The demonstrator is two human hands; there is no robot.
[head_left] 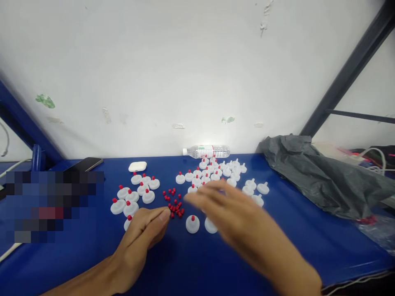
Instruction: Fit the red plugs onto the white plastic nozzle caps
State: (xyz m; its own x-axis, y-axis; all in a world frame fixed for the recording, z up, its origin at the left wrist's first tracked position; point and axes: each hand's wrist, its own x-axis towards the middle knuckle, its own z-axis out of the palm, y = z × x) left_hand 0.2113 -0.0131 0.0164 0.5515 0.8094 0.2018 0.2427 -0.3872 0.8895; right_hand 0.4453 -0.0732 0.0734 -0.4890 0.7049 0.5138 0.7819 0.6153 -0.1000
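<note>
My left hand (143,236) is closed at the front left, thumb pressed along the curled fingers; whatever it holds, if anything, is hidden. Slightly blurred, my right hand (236,216) hovers over the right side with its fingers stretched out. Between the hands lies a loose group of small red caps (176,209). A white funnel-shaped lid with a red tip (192,225) stands just in front of them. Beside it, a similar white lid (211,226) is partly covered by my right hand. More red-tipped lids (148,196) stand near my left hand.
Behind my right hand, red-tipped lids (197,181) crowd beside bare white lids (236,168). A clear bottle (206,151) lies against the wall. A white case (137,166) and a phone (89,163) are at the back left. Grey plastic sheeting (317,176) covers the right side of the blue table (182,267).
</note>
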